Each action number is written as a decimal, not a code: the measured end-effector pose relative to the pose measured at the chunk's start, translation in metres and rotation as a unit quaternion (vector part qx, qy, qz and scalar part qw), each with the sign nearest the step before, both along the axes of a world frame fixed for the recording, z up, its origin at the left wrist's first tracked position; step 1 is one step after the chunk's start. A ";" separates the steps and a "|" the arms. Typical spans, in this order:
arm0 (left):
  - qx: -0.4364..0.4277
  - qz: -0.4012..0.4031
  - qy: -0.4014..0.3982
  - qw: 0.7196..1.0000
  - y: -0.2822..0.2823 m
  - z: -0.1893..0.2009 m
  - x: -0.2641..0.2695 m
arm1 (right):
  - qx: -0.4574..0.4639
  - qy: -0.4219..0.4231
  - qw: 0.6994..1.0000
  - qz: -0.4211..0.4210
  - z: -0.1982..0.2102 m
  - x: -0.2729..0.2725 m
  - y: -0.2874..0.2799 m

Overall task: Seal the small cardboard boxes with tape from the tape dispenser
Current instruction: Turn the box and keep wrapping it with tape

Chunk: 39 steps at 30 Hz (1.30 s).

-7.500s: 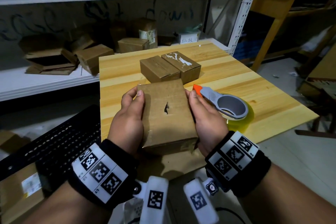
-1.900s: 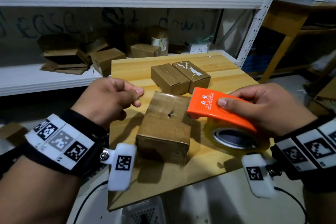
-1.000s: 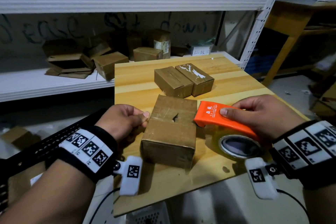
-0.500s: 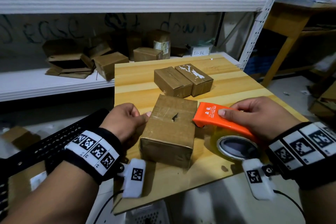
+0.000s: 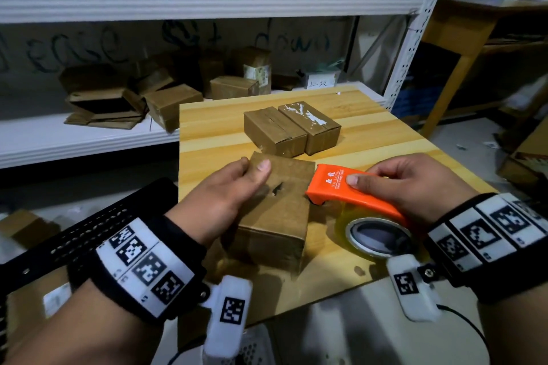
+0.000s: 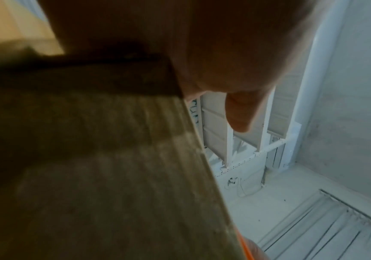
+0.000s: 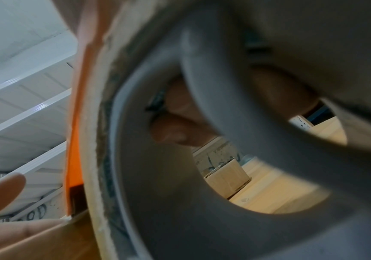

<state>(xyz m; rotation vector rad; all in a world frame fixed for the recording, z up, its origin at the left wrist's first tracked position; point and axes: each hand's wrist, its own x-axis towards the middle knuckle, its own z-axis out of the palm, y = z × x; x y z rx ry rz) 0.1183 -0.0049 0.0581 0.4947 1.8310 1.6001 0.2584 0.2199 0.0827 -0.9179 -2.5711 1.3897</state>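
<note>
A small brown cardboard box (image 5: 281,216) with a torn slit in its top lies on the wooden table (image 5: 370,142). My left hand (image 5: 252,163) holds its far left corner, thumb on top and palm against the left side. In the left wrist view the box (image 6: 90,176) fills the frame and the thumb (image 6: 240,114) sticks past its edge. My right hand (image 5: 367,175) grips the orange tape dispenser (image 5: 341,192), whose front end meets the box's upper right edge. The clear tape roll (image 5: 376,234) stands on the table. The right wrist view shows the dispenser's grey hub (image 7: 180,176) close up.
Two more small boxes (image 5: 275,135) (image 5: 311,124) lie side by side behind the held one. White metal shelves (image 5: 207,3) with several cartons stand behind the table. A black perforated crate (image 5: 89,234) sits low on the left. The table's near edge is just under my wrists.
My left hand has slid from the box's left side up onto its far left corner. The dispenser's orange front has moved in against the box's right edge.
</note>
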 end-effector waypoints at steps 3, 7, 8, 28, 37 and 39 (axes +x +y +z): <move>-0.018 0.002 0.002 1.000 0.001 0.000 0.006 | -0.004 0.002 1.000 -0.001 -0.001 0.000 -0.001; -0.097 0.042 0.179 0.978 0.000 0.002 0.011 | 0.000 0.006 1.000 -0.008 -0.003 0.000 -0.002; -0.147 0.037 0.231 0.961 0.000 0.004 0.013 | 0.000 0.005 1.000 -0.010 -0.003 0.000 -0.002; -0.300 0.012 0.346 0.889 -0.004 0.004 0.011 | -0.008 0.030 0.999 0.034 0.005 0.005 -0.010; -0.137 0.072 0.171 0.973 -0.015 0.004 0.002 | -0.006 0.040 0.999 0.029 0.007 0.010 -0.006; -0.113 0.075 0.156 0.978 -0.017 0.005 -0.002 | -0.007 0.037 0.999 0.026 0.008 0.013 -0.005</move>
